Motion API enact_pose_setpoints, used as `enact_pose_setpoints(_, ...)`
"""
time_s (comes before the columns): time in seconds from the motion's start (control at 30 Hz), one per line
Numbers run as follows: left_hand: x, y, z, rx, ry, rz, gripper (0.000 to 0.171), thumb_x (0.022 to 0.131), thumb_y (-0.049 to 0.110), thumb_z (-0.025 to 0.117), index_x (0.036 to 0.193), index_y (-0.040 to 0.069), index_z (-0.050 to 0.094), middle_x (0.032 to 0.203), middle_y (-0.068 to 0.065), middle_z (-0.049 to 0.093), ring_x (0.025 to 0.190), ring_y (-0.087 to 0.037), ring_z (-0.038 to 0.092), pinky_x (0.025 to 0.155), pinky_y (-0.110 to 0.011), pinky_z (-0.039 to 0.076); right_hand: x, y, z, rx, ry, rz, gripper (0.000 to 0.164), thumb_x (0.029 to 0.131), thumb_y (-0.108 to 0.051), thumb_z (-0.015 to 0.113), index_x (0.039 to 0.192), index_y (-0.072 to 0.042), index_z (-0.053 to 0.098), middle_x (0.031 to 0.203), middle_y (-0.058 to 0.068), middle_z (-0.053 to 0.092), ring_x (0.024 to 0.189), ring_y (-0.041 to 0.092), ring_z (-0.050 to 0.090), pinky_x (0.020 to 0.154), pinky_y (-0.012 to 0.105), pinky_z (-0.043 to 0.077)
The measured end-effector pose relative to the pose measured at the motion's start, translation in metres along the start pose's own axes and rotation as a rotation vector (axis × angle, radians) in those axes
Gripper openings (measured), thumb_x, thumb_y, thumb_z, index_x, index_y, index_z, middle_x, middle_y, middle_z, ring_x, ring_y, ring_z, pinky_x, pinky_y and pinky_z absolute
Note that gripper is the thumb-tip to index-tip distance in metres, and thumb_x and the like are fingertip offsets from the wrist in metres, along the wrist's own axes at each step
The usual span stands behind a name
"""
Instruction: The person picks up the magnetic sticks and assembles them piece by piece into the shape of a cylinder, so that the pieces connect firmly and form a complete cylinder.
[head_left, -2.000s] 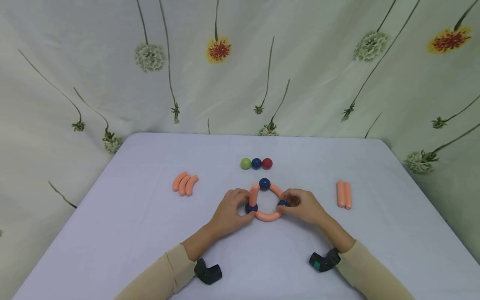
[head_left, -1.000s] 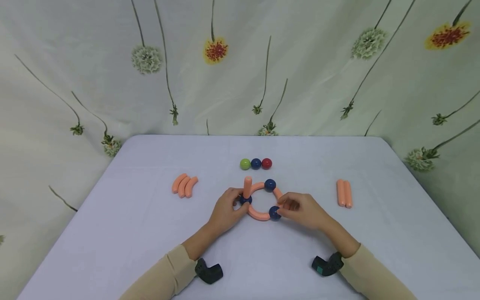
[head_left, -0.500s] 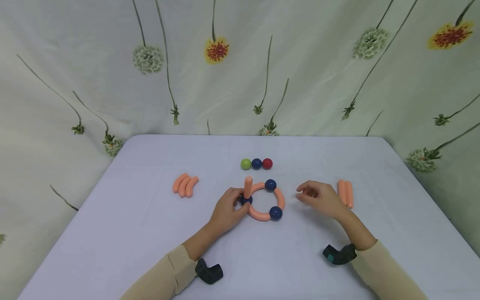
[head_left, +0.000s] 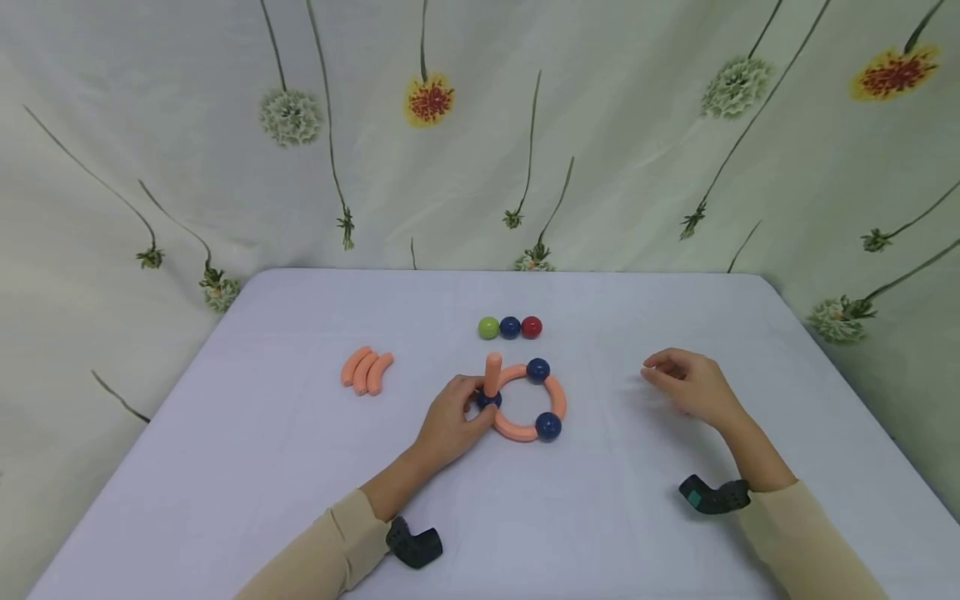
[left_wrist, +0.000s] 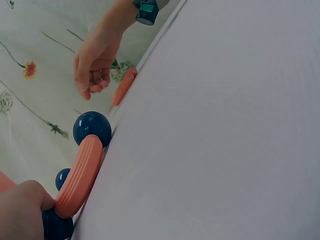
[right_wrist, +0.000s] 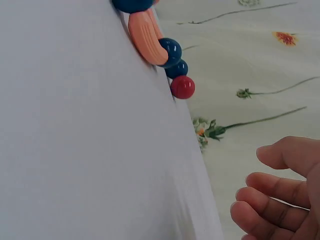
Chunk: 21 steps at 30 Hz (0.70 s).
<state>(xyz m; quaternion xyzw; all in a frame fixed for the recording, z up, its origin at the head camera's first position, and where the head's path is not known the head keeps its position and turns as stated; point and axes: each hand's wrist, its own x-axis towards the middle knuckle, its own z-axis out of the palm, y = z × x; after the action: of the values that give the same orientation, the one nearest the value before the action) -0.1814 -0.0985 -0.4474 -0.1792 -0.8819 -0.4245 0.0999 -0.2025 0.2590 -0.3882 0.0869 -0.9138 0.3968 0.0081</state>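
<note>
My left hand (head_left: 450, 421) pinches a dark blue ball (head_left: 489, 401) at the left of a ring lying on the table. An orange straight rod (head_left: 492, 373) stands upright on that ball. Curved orange pieces (head_left: 557, 397) link it with a far blue ball (head_left: 537, 370) and a near blue ball (head_left: 548, 427). To the right, my right hand (head_left: 693, 387) hovers over the table, fingers loosely bent and holding nothing. It hides the loose straight rods in the head view; an orange rod (left_wrist: 124, 87) shows past it in the left wrist view.
Behind the ring sit a green ball (head_left: 488, 327), a blue ball (head_left: 510, 327) and a red ball (head_left: 532, 327) in a row. Three curved orange pieces (head_left: 366, 371) lie at the left. A flowered cloth (head_left: 630, 125) hangs behind the white table (head_left: 300, 517).
My right hand has let go of the ring's near blue ball and moved right, in front of the straight rods. Earlier the ring shifted slightly left and turned. The left hand keeps its hold.
</note>
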Motion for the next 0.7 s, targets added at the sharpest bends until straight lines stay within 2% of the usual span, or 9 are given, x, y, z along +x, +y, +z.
enact_pose_setpoints(0.1,0.000,0.001,0.000,0.006,-0.005,-0.005,0.039,0.085,0.014,0.067,0.122,0.003,0.063,0.105,-0.007,0.061,0.090,-0.016,0.055,0.074,-0.030,0.046,-0.001,0.012,-0.007,0.050,0.023,0.051,0.033,0.096,-0.027,0.064,0.109,0.003,0.064,0.072,0.015,0.063,0.052,0.023,0.056,0.048,0.030,0.047)
enact_pose_setpoints(0.17,0.000,0.001,-0.001,0.007,-0.008,-0.008,0.039,0.085,0.014,0.067,0.122,0.003,0.063,0.105,-0.007,0.061,0.090,-0.017,0.055,0.074,-0.030,0.046,-0.001,0.019,-0.011,0.031,0.063,0.068,0.035,0.096,-0.029,0.062,0.109,0.004,0.064,0.074,0.015,0.065,0.061,0.023,0.059,0.055,0.030,0.048)
enact_pose_setpoints(0.27,0.000,0.003,-0.001,0.006,-0.007,-0.011,0.039,0.085,0.014,0.067,0.122,0.003,0.063,0.105,-0.007,0.061,0.090,-0.017,0.055,0.074,-0.030,0.046,-0.003,0.028,-0.018,-0.031,0.149,0.102,0.038,0.096,-0.032,0.061,0.110,0.004,0.065,0.089,0.015,0.067,0.080,0.025,0.058,0.067,0.032,0.045)
enact_pose_setpoints(0.33,0.000,0.003,-0.002,0.006,-0.007,-0.013,0.039,0.085,0.014,0.067,0.122,0.003,0.063,0.105,-0.007,0.061,0.090,-0.017,0.055,0.074,-0.030,0.046,-0.004,0.033,-0.020,-0.042,0.207,0.147,0.038,0.096,-0.032,0.060,0.110,0.003,0.065,0.094,0.014,0.067,0.084,0.025,0.059,0.065,0.032,0.045)
enact_pose_setpoints(0.43,0.000,0.003,-0.002,0.013,-0.007,-0.012,0.039,0.085,0.014,0.067,0.122,0.003,0.063,0.105,-0.007,0.061,0.089,-0.017,0.055,0.074,-0.030,0.046,-0.005,0.038,-0.023,-0.025,0.261,0.200,0.035,0.096,-0.029,0.060,0.111,0.003,0.064,0.092,0.014,0.065,0.080,0.024,0.060,0.060,0.030,0.045)
enact_pose_setpoints(0.5,0.000,0.003,-0.002,0.019,-0.010,-0.014,0.039,0.085,0.015,0.067,0.122,0.003,0.063,0.105,-0.006,0.061,0.089,-0.016,0.054,0.074,-0.030,0.046,-0.006,0.042,-0.024,-0.017,0.266,0.235,0.037,0.096,-0.030,0.061,0.112,0.004,0.063,0.088,0.012,0.063,0.075,0.021,0.059,0.055,0.028,0.044)
enact_pose_setpoints(0.7,-0.001,0.001,-0.001,0.014,-0.004,-0.010,0.038,0.085,0.014,0.067,0.122,0.003,0.063,0.104,-0.006,0.061,0.089,-0.016,0.054,0.074,-0.030,0.046,-0.005,0.050,-0.021,-0.066,0.172,0.282,0.053,0.095,-0.038,0.060,0.120,0.008,0.056,0.089,0.014,0.061,0.078,0.024,0.055,0.059,0.029,0.042)
